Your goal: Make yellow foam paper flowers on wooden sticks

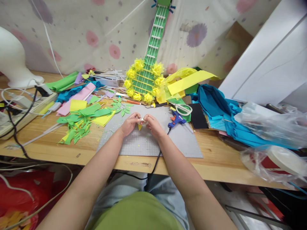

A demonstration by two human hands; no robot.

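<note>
Over the grey cutting mat (pixel 182 143), my left hand (pixel 129 123) and my right hand (pixel 153 124) meet with fingers pinched together. Between their fingertips is a small white piece (pixel 141 120), with a yellow bit (pixel 139 127) hanging below it. What exactly the piece is, I cannot make out. Just right of my right hand lies a blue glue gun (pixel 177 118), with green-handled scissors (pixel 183 109) behind it. Beyond the mat, a green guitar-shaped model (pixel 153 48) with white strings and yellow paper flowers (pixel 136 96) leans against the wall.
Green paper scraps (pixel 78 123) and a pink sheet (pixel 76 99) lie to the left, near a power strip (pixel 21 118) with cables. Blue crepe paper (pixel 213 100) and a plastic-wrapped tub (pixel 275 161) are on the right. A black cord crosses the table's front edge.
</note>
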